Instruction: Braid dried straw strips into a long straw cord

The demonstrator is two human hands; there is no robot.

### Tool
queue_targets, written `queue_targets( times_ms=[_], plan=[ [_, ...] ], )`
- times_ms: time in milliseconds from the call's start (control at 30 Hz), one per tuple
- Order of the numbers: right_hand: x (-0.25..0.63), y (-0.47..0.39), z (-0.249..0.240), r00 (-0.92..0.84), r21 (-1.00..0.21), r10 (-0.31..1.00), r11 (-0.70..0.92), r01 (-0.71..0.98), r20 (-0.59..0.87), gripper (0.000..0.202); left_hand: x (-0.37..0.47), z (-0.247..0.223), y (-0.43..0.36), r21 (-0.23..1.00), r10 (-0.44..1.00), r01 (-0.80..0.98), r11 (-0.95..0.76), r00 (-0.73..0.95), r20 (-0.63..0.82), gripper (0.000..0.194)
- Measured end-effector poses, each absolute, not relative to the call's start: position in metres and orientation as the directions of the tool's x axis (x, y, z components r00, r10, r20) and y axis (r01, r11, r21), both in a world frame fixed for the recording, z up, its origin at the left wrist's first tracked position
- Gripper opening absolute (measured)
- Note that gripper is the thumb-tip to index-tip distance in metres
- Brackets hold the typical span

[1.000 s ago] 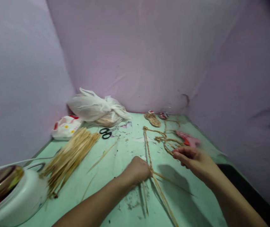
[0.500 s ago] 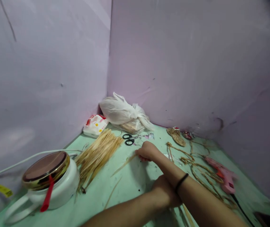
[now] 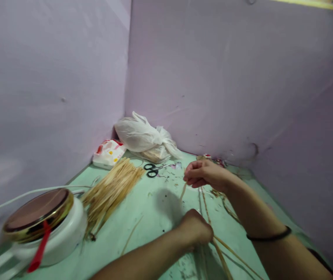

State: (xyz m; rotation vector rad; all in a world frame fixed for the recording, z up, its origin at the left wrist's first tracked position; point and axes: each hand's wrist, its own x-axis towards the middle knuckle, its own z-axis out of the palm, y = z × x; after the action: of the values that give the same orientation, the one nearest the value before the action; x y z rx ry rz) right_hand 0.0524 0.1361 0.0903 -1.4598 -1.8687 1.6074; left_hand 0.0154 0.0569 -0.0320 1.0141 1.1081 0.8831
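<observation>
My left hand (image 3: 196, 228) is closed low over the table, gripping a twisted straw cord (image 3: 205, 202). Loose straw strands (image 3: 223, 258) trail from under it toward the lower right. Above and to its right, my right hand (image 3: 205, 174), with a black band on the wrist, pinches a thin straw strip (image 3: 183, 191) that hangs downward. A bundle of pale straw strips (image 3: 115, 190) lies to the left, and a single strip (image 3: 131, 235) rests left of my left hand. Black-handled scissors (image 3: 153, 170) lie behind the hands.
A white mug (image 3: 64, 237) with a brown-and-gold lid and a red spoon (image 3: 39, 249) stands at the left. At the back are a tied white plastic bag (image 3: 145, 136) and a small white pack (image 3: 109, 153). Purple walls (image 3: 213, 77) enclose the green tabletop (image 3: 143, 217).
My right hand has lifted and moved right with the straw strip, uncrossing my forearms. My left hand stays low and is more visible. The pink glue gun is now hidden behind my right arm.
</observation>
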Motion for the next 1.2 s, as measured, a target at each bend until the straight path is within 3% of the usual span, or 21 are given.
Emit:
queue_targets(
  times_ms=[100,233,300,433,533,733,1200],
  plan=[
    [0.118,0.119,0.11,-0.401,-0.911,0.875,-0.097,0.401,-0.27,0.018,0.011,-0.023,0.051,0.933,0.913,-0.034,0.36,0.217,-0.344,0.008],
    [0.183,0.089,0.09,-0.361,-0.877,0.878,-0.122,0.464,-0.313,0.022,0.007,-0.005,0.049,0.899,0.871,0.009,0.437,0.245,-0.426,0.012],
    [0.204,0.076,0.072,-0.408,-0.88,0.845,-0.14,0.455,-0.346,0.026,0.006,0.003,0.048,0.875,0.842,0.078,0.478,0.242,-0.481,0.012],
    [0.229,0.059,0.055,-0.594,-0.933,0.721,-0.24,0.268,-0.356,0.04,0.006,0.009,0.049,0.846,0.812,0.174,0.504,0.24,-0.533,0.012],
    [0.226,0.056,0.051,-0.61,-0.939,0.714,-0.236,0.252,-0.343,0.033,0.007,0.009,0.049,0.845,0.806,0.227,0.485,0.258,-0.532,0.011],
    [0.185,0.064,0.017,-0.395,-0.928,0.856,-0.228,0.293,-0.335,0.016,0.007,0.008,0.05,0.85,0.807,0.27,0.453,0.281,-0.519,0.018],
    [0.163,0.056,0.001,-0.349,-0.891,0.822,-0.394,0.224,-0.451,0.006,0.007,0.004,0.052,0.843,0.799,0.287,0.455,0.286,-0.529,0.016]
  ],
)
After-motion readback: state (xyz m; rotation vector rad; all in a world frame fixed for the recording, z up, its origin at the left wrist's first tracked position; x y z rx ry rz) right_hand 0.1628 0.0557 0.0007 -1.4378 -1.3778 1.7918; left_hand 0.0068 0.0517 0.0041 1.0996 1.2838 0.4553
